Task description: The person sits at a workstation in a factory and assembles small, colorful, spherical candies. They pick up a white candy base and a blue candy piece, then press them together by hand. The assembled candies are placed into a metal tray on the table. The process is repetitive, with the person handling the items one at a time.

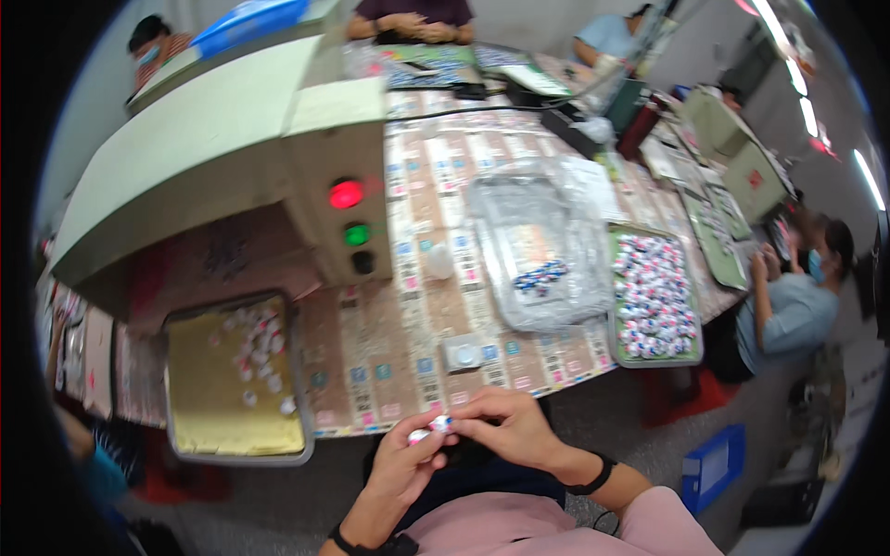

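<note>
Both of my hands meet just below the table's front edge, pinching a small white, red and blue round piece (432, 428) between their fingertips. My left hand (400, 463) grips it from below left, and my right hand (505, 428) closes on it from the right. Straight ahead on the table lies a small clear square block (463, 353). A clear plastic bag (538, 246) with a few similar pieces sits further back. To its right, a green tray (654, 295) is full of several such pieces.
A grey tray (235, 378) with a yellow liner and several white pieces lies at the left. A pale green machine (232, 148) with red and green lamps stands behind it. Other people sit around the table (426, 213). A blue bin (712, 463) rests on the floor.
</note>
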A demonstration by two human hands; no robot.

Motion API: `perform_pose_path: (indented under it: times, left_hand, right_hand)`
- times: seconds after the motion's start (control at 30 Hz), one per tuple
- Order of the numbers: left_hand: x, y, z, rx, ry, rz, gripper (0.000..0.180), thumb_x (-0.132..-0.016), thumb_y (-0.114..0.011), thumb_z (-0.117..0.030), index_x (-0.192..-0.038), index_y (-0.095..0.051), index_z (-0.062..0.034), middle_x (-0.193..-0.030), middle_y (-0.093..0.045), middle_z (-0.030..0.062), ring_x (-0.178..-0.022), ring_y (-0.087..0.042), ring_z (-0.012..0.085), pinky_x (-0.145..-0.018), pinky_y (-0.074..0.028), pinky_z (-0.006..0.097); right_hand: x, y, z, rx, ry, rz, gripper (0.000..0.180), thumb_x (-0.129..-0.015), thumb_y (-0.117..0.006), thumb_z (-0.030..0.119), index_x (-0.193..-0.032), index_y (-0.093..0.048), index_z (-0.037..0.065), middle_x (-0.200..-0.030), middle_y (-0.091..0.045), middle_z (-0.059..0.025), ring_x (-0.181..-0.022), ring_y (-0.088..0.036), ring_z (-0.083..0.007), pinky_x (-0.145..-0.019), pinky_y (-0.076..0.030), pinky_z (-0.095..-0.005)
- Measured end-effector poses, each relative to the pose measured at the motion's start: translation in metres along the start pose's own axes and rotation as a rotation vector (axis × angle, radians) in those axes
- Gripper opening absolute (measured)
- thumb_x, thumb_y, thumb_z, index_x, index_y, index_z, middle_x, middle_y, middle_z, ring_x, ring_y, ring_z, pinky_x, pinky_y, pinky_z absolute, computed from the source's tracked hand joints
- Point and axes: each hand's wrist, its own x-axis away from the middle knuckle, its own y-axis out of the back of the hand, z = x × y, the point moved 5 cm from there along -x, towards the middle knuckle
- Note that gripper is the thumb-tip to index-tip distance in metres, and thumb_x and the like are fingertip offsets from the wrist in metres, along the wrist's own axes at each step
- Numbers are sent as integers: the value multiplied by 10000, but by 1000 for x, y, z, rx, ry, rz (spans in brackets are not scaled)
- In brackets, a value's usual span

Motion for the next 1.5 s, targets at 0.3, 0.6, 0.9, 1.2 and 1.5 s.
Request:
perform_pose_path:
  times: [0.3,0.6,0.9,1.2,1.5]
  left_hand:
    - [9,-11,-13,76,-3,-65,293,-937,-496,-178,-1200,-520,-52,-1066,-610,142,-799,-571,193,-540,-445,270]
    - [13,2,-13,103,36,16,187,-947,-525,-178,-1057,-548,-28,-1146,-582,241,-809,-593,212,-603,-505,297]
    - [14,16,-9,72,-23,-3,260,-969,-510,-256,-1090,-551,-30,-1021,-592,133,-746,-569,180,-588,-487,266]
    - [18,17,-16,86,-44,41,257,-958,-530,-199,-1158,-553,-39,-1079,-590,147,-738,-565,169,-603,-473,268]
    - [24,14,-22,118,-17,79,267,-937,-567,-167,-1168,-556,-32,-1030,-632,142,-758,-592,173,-642,-490,284]
  right_hand:
    - [26,123,-11,214,-25,-577,96,-822,-685,40,-914,-704,21,-844,-656,-62,-741,-602,-101,-639,-473,-226]
    - [71,269,-65,730,-99,-1000,133,-770,-702,74,-883,-694,5,-775,-647,-92,-628,-598,-155,-586,-462,-285]
    - [64,276,-76,833,-94,-951,161,-769,-678,64,-915,-688,-4,-813,-660,-130,-642,-614,-220,-618,-485,-330]
    - [18,180,-21,717,89,-634,159,-777,-630,-6,-925,-686,15,-899,-655,-94,-783,-624,-199,-632,-479,-301]
    - [-82,154,-54,830,92,-492,119,-747,-657,61,-861,-657,31,-843,-624,-129,-823,-584,-317,-768,-453,-391]
